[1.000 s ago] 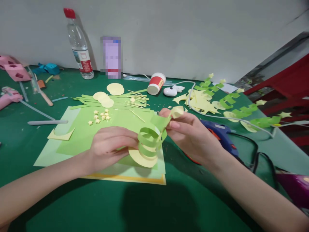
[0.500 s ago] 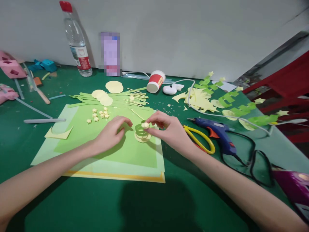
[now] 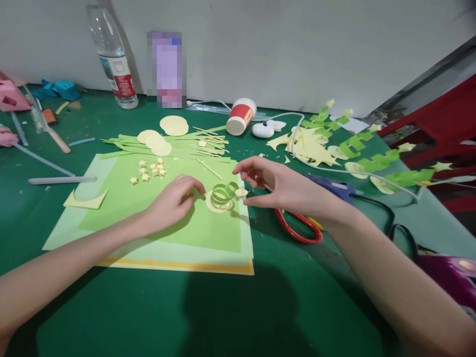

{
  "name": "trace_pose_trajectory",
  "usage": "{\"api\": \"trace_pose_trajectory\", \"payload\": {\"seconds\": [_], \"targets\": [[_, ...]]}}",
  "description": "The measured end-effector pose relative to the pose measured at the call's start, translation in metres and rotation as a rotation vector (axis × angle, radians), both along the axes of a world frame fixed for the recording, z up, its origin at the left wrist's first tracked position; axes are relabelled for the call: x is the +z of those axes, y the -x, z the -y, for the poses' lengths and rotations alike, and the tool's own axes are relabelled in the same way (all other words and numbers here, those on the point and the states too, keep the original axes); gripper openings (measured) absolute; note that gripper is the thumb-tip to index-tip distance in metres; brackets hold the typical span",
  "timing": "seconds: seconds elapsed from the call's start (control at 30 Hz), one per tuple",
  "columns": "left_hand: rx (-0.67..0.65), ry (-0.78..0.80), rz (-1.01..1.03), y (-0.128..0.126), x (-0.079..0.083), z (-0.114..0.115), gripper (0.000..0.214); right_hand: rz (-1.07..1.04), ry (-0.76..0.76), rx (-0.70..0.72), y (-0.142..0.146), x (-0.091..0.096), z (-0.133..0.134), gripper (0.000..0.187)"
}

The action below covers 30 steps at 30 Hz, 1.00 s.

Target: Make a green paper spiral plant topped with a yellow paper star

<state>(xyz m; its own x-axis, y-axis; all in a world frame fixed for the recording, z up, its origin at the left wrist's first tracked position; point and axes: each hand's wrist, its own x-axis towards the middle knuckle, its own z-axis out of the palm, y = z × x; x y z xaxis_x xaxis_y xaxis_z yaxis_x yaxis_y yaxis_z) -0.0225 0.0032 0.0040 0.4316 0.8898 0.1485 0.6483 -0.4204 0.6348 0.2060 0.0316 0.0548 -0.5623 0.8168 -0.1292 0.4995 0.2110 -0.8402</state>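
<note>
First, folded stars [image 3: 148, 171]: small yellow cluster on the green sheet [image 3: 174, 233].
Left hand [image 3: 173, 203]: loosely curled, thumb and forefinger parted, holding nothing; fingertips just beside the yellow disc [image 3: 213, 207].
Disc, base: flat on the green sheet, beneath the green coil [image 3: 224, 193]; probably the safest hold, pinched at its rim.
Coil, body: curled paper strip; likely very light, springy, easily crushed, so best not squeezed.
End star [image 3: 241, 192]: at the coil's right; seems delicate, wanting a light nip.
Right hand [image 3: 282, 186]: thumb and fingers wide apart beside the star, apparently gripping nothing; contact cannot be told.
</note>
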Motion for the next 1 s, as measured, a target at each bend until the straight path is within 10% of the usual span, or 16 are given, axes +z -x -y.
{"api": "trace_pose_trajectory", "payload": {"seconds": [1.0], "targets": [[-0.206,-0.234,-0.158,-0.004,-0.008,0.000,0.027,-0.079,-0.319,0.057,0.010,-0.016,-0.002,0.009]]}}
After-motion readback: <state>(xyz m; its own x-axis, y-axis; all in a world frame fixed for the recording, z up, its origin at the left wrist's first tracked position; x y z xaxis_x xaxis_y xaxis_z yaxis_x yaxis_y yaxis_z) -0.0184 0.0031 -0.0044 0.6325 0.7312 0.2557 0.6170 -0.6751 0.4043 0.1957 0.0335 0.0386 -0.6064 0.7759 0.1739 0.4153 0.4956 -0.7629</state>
